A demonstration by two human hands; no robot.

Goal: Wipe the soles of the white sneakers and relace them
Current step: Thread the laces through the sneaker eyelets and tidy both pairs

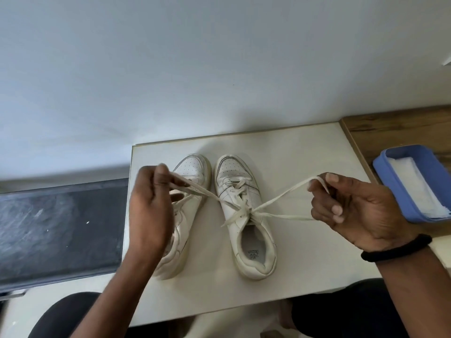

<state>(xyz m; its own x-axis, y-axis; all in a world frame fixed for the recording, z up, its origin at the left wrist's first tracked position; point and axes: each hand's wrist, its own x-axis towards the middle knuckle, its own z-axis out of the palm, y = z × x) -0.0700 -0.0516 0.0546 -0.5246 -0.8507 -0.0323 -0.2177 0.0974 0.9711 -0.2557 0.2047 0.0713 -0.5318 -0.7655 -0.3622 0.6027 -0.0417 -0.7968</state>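
Two white sneakers stand side by side on a white table (305,264), toes pointing away from me. The right sneaker (246,215) is laced, and its lace (275,201) crosses in a knot near the top eyelets. My left hand (151,211) pinches one loop of that lace, pulled out to the left over the left sneaker (189,174), which it partly hides. On the other side my right hand (351,208) pinches the other loop, pulled out to the right. Both loops are drawn taut.
A blue tray (388,181) with white wipes in it sits at the table's right edge on a wooden surface (395,125). A dark grey slab (61,228) lies to the left, lower than the table. My knees show below the table's front edge.
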